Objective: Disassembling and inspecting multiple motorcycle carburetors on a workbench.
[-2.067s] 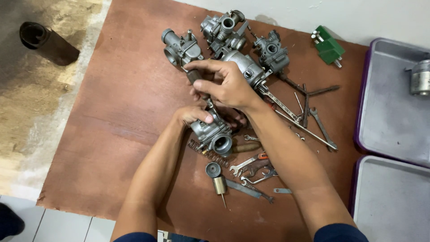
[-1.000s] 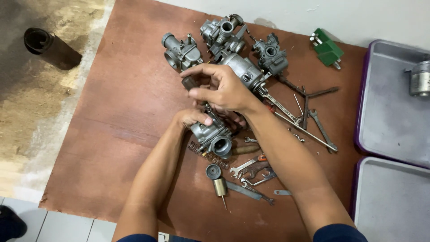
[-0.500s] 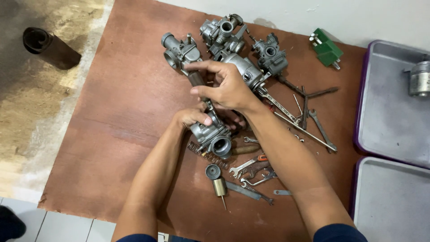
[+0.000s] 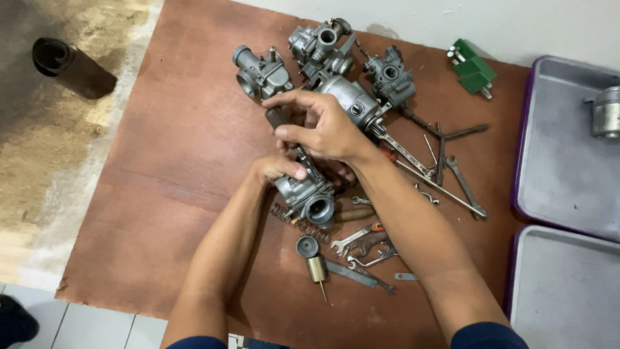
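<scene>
Grey carburetor (image 4: 307, 197) bore faces camera; right hand (image 4: 323, 126) grips screwdriver (image 4: 284, 129), seemingly upright.

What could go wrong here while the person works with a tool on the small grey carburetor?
The left hand alone steadies the carburetor, so the tool under the right hand might slip toward those fingers. The spring and the brass needle part lie loose near the forearms and could be knocked away.

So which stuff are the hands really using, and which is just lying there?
In use:
left hand
right hand
screwdriver
grey carburetor

Lying about:
spring
brass needle piece
spanners
green block
dark tube
</scene>
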